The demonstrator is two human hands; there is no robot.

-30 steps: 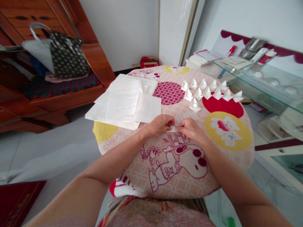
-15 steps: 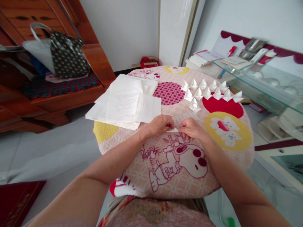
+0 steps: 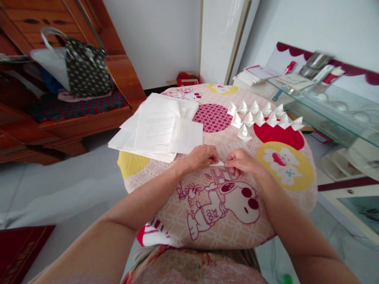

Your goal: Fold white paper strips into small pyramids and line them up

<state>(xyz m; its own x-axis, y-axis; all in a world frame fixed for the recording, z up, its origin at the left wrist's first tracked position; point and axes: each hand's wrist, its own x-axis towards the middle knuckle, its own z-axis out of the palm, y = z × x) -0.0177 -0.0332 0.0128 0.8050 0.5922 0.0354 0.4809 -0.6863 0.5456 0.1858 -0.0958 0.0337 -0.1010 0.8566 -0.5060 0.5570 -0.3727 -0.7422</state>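
Between my hands, low over the cloth-covered table (image 3: 166, 205), is a small folded piece of white paper (image 3: 219, 163). My left hand (image 3: 204, 156) pinches its left side, fingers bent down over it. At its right corner, the thumb and fingertips of my right hand (image 3: 240, 161) are closed on it. Much of the paper is hidden by my fingers. Just beyond my hands a pale sheet with printed lines (image 3: 232, 149) lies on the cloth. Several folded paper boats (image 3: 259, 118) stand in rows at the far right, with a single paper boat (image 3: 244, 134) nearer to me.
Left of my hands lies a stack of loose white sheets (image 3: 154, 130), some printed. To the right stands a glass shelf (image 3: 331, 106) bearing cups and papers. A wooden bench (image 3: 121, 83) with a patterned bag (image 3: 85, 67) is at the left.
My view has shifted very slightly. My hands stay at nearly the same place on the folded paper, and a little more of its white edge shows between them.
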